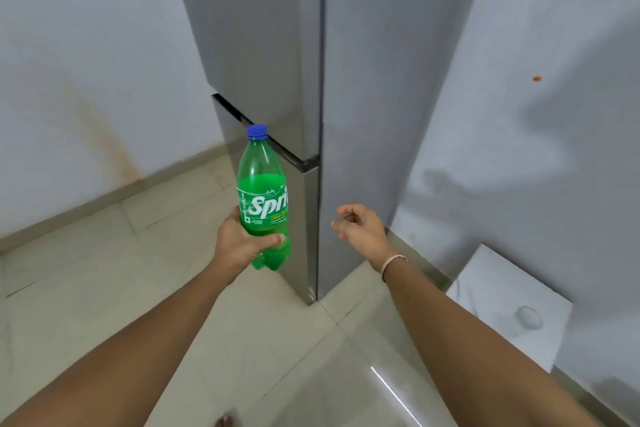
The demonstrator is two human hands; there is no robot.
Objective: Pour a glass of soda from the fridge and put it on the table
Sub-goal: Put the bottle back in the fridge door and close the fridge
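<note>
Head view looks down on a green Sprite bottle (262, 198) held upright in front of a tall grey fridge (277, 45). Its blue cap (256, 132) is on, and the green liquid fills it to roughly the top of the label, with the neck and shoulder above that showing clear green plastic. The left hand (242, 241) is wrapped around the lower part of the bottle, thumb across the front just under the label, the other fingers hidden behind it. The bottle's base pokes out below the hand, off the floor.

Just to the right, apart from the bottle, the right hand (360, 227) hangs in the air near the fridge's front corner edge, fingers loosely curled and partly open, holding nothing. A thin pale band (393, 262) circles that wrist.

Both fridge doors are closed; the seam between the upper and lower door runs behind the bottle's neck. The fridge stands on a beige tiled floor (173, 270), between pale walls. At the lower right, against the wall (519, 114), a white marbled surface (502, 288) carries a clear glass (529, 317), well apart from both hands.
</note>
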